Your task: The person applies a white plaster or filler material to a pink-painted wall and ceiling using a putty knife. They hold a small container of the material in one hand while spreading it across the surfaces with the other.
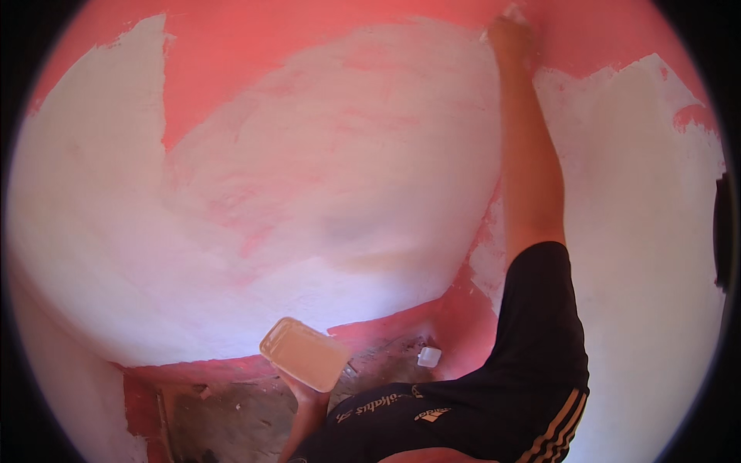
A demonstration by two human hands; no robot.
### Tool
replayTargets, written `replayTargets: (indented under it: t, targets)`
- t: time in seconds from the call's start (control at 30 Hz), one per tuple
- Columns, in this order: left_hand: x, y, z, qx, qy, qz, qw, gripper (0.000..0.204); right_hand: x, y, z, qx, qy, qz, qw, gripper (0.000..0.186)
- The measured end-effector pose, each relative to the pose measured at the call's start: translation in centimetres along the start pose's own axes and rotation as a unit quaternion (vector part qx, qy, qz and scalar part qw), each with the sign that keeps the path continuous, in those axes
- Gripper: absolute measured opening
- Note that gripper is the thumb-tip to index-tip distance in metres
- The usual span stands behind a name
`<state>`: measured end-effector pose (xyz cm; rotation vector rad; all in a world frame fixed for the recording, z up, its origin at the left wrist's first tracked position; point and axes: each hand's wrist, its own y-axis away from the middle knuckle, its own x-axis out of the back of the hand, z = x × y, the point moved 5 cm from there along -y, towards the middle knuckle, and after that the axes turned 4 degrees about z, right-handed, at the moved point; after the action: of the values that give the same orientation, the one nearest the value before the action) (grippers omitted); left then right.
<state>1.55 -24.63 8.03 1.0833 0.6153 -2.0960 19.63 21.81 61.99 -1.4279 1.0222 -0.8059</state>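
Pink wall (309, 46); right hand (509, 35) high, left hand (309, 393) under tray (303, 353)

The right hand (509, 35) is raised high against the wall (347, 170), up top right of centre. The tray (304, 354) is held low by the left hand (306, 393), with a small block (429, 356) lying on the floor (231, 417) just to its right.

wall (231, 62): was pink, with broad white patches, streaky where thin
tray (305, 354): was translucent white
sleeve (540, 309): was black, with orange stripes
floor (231, 409): was mottled grey-brown
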Motion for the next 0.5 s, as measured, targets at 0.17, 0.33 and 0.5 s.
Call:
replayTargets:
  t: [0.17, 0.33, 0.5]
  targets:
    - [6.4, -3.7, 7.7, -0.02, 0.023, 0.095, 0.995, 0.064, 5.1, 6.0, -27.7, 0.068, -0.126, -0.107, 0.984, 0.027]
    - [11.3, -6.6, 13.2, -0.032, 0.001, 0.055, 0.998, 0.063, 13.7, 11.5, -43.4, 0.07, -0.328, -0.084, 0.938, 0.057]
    - [15.8, -8.0, 19.0, -0.003, -0.003, 0.025, 1.0, 0.064, 12.8, 7.4, -34.2, 0.077, -0.243, 0.092, 0.963, 0.035]
